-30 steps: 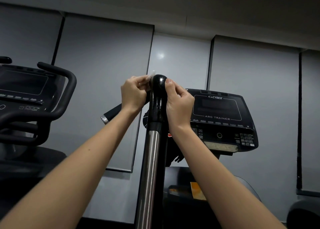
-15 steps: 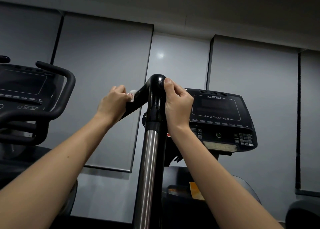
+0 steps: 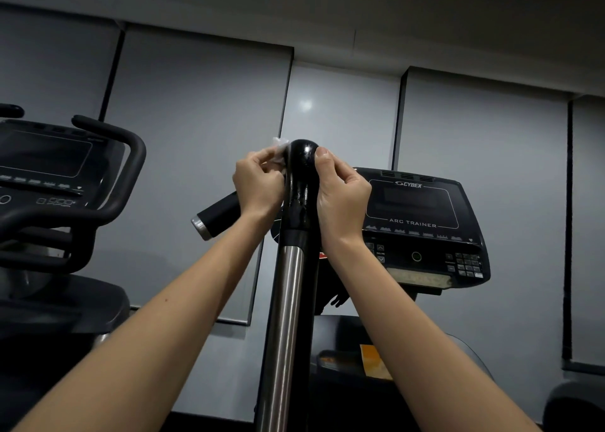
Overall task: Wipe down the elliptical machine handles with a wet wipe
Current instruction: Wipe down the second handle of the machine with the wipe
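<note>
A black elliptical handle [image 3: 301, 182] rises in front of me on a steel tube [image 3: 286, 317] and bends at the top into a side grip [image 3: 216, 215] pointing left and down. My left hand [image 3: 258, 182] pinches a small white wet wipe [image 3: 280, 151] against the left side of the bend. Most of the wipe is hidden by my fingers. My right hand [image 3: 340, 196] grips the right side of the bend, thumb on the rounded top.
The Cybex Arc Trainer console [image 3: 422, 222] sits just behind my right hand. Another machine with a console and curved black handlebar [image 3: 124, 176] stands at the left. Grey wall panels [image 3: 196, 137] close the space behind.
My left hand slid with the wipe down the side grip half a second ago and has come back up to the bend. My right hand has stayed on the handle.
</note>
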### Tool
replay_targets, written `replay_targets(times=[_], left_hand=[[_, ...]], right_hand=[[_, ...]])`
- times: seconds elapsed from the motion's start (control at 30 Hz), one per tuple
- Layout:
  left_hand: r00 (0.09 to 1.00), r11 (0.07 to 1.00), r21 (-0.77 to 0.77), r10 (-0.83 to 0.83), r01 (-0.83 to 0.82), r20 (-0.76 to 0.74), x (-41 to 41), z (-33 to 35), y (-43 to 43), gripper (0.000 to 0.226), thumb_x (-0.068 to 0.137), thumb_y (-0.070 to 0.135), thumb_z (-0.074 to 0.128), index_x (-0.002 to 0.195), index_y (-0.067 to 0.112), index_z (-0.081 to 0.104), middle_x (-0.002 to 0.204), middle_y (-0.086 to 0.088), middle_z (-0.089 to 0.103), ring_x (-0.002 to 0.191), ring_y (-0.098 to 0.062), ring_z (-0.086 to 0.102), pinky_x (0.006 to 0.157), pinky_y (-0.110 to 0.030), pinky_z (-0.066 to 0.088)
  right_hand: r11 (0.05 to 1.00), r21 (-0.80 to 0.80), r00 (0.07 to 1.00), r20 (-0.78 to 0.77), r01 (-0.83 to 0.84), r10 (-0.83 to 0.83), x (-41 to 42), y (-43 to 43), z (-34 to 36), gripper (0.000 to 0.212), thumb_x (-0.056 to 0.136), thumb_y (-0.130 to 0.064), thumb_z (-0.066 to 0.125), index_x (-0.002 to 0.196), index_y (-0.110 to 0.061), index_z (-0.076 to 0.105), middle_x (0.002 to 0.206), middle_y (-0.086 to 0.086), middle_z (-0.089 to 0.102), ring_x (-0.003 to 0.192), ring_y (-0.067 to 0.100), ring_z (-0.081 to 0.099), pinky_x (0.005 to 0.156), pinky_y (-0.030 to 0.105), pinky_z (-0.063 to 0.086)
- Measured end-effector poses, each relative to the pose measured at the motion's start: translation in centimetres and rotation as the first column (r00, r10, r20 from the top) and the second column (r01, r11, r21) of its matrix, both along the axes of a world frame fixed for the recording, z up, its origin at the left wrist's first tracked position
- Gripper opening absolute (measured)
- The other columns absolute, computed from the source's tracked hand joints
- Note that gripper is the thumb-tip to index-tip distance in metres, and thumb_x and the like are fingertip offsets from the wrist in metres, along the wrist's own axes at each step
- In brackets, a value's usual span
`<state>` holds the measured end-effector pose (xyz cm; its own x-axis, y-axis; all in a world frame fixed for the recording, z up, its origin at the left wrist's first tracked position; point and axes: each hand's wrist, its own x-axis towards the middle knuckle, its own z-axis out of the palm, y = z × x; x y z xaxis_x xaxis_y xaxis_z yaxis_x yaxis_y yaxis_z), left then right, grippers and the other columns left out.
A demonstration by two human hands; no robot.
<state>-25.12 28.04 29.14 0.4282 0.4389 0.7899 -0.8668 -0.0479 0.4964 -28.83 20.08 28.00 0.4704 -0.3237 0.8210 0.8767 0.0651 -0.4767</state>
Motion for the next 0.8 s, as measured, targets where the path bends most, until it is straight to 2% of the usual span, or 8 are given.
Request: replay_targets(times=[0.07, 0.2, 0.3, 0.43, 0.57, 0.63, 0.73, 0.8], left_hand=[[0.997, 0.997, -0.046, -0.055, 0.058, 0.057, -0.3, -0.5, -0.1, 0.019, 0.083, 0.003, 0.059, 0.097, 0.008, 0.071, 0.097, -0.015, 0.071, 0.088, -0.025, 0.069, 0.084, -0.040, 0.056], [0.969, 0.977, -0.096, -0.170, 0.189, 0.177, -2.0, -2.9, -0.6, 0.009, 0.088, 0.007, 0.060, 0.089, 0.011, 0.068, 0.095, -0.023, 0.065, 0.076, -0.018, 0.061, 0.071, -0.026, 0.050], [0.950, 0.975, -0.079, -0.180, 0.206, 0.256, -2.5, -4.4, -0.7, 0.017, 0.088, 0.002, 0.059, 0.084, 0.016, 0.068, 0.087, -0.011, 0.063, 0.078, -0.018, 0.058, 0.073, -0.027, 0.048], [0.958, 0.999, -0.042, -0.016, 0.029, 0.288, -1.8, -3.0, -0.3, 0.030, 0.084, -0.002, 0.062, 0.079, 0.027, 0.067, 0.081, 0.006, 0.059, 0.075, -0.008, 0.058, 0.072, -0.020, 0.047], [0.926, 0.975, 0.084, 0.167, -0.207, 0.337, -0.7, -1.2, 1.2, 0.016, 0.082, 0.005, 0.065, 0.088, 0.019, 0.070, 0.079, 0.009, 0.059, 0.072, 0.007, 0.057, 0.070, -0.007, 0.042], [0.894, 0.935, 0.141, 0.256, -0.326, 0.367, 0.0, -0.3, 1.8, 0.011, 0.082, 0.006, 0.065, 0.087, 0.011, 0.073, 0.078, 0.002, 0.059, 0.071, 0.009, 0.056, 0.069, -0.006, 0.042], [0.869, 0.873, 0.241, 0.316, -0.423, 0.380, 1.2, 0.8, 2.2, 0.012, 0.084, 0.009, 0.065, 0.083, 0.001, 0.074, 0.079, -0.006, 0.056, 0.068, -0.011, 0.057, 0.067, -0.030, 0.052], [0.837, 0.814, 0.290, 0.378, -0.504, 0.395, 2.4, 1.1, 2.6, 0.015, 0.085, 0.009, 0.064, 0.080, -0.001, 0.073, 0.078, -0.015, 0.058, 0.067, -0.028, 0.057, 0.062, -0.034, 0.049]], right_hand=[[1.000, 0.001, 1.000, 0.004, -0.010, 0.010, 0.1, 0.0, 0.0, 0.061, 0.068, -0.052, 0.062, 0.102, -0.003, 0.070, 0.109, 0.018, 0.066, 0.102, 0.025, 0.066, 0.094, 0.045, 0.050], [1.000, 0.012, 1.000, 0.013, -0.025, 0.024, 0.2, -0.2, 0.0, 0.051, 0.075, -0.042, 0.063, 0.104, 0.000, 0.069, 0.110, 0.020, 0.066, 0.103, 0.027, 0.065, 0.095, 0.046, 0.050], [0.999, 0.021, 1.000, 0.015, -0.028, 0.027, 0.2, -0.2, 0.0, 0.049, 0.077, -0.040, 0.064, 0.104, 0.000, 0.069, 0.111, 0.021, 0.066, 0.104, 0.029, 0.064, 0.095, 0.047, 0.049], [0.999, 0.018, 0.999, 0.012, -0.033, 0.033, 0.2, -0.2, 0.0, 0.054, 0.073, -0.044, 0.063, 0.104, -0.001, 0.069, 0.111, 0.021, 0.065, 0.102, 0.029, 0.065, 0.094, 0.047, 0.050], [1.000, 0.012, 0.999, 0.020, -0.029, 0.029, 0.4, -0.2, -0.1, 0.051, 0.075, -0.043, 0.062, 0.103, -0.001, 0.070, 0.108, 0.019, 0.068, 0.106, 0.030, 0.064, 0.095, 0.048, 0.049], [1.000, 0.010, 0.999, 0.018, -0.028, 0.028, 0.4, -0.2, -0.1, 0.048, 0.078, -0.040, 0.062, 0.105, 0.000, 0.069, 0.107, 0.019, 0.068, 0.105, 0.030, 0.064, 0.094, 0.048, 0.049], [1.000, 0.008, 1.000, 0.011, -0.014, 0.014, 0.4, -0.4, -0.1, 0.047, 0.079, -0.040, 0.062, 0.105, -0.002, 0.069, 0.108, 0.018, 0.068, 0.103, 0.028, 0.065, 0.094, 0.047, 0.050], [1.000, 0.003, 1.000, 0.012, -0.010, 0.010, 0.3, -0.4, -0.1, 0.045, 0.080, -0.040, 0.062, 0.104, -0.003, 0.070, 0.108, 0.019, 0.067, 0.101, 0.027, 0.065, 0.093, 0.047, 0.050]])
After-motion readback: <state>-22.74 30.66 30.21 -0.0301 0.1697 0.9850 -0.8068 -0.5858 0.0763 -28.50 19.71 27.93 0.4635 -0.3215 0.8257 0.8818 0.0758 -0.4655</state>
